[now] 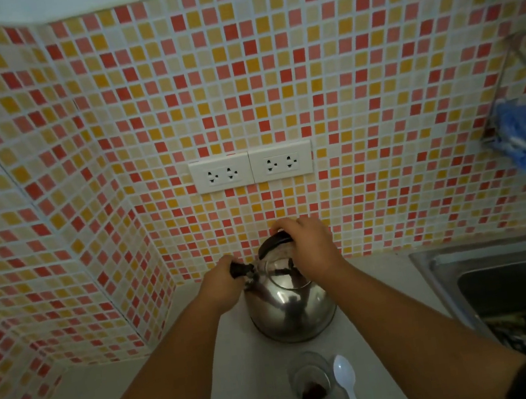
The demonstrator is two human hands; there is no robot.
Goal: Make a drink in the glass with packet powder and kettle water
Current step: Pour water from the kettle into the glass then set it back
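A shiny steel kettle (291, 309) stands on the white counter near the tiled wall. My right hand (308, 245) is closed over its black top handle. My left hand (222, 283) grips the black cap of the spout on the kettle's left side. In front of the kettle, near the bottom edge, stands a clear glass (310, 382) with dark brown powder at its bottom. A white plastic spoon (345, 379) lies on the counter just right of the glass. No packet is in view.
A steel sink (511, 270) lies to the right, with dark patterned cloth at its near corner. A wire rack (523, 131) with a blue scrubber hangs on the right wall. Two white double sockets (251, 168) sit on the wall above the kettle.
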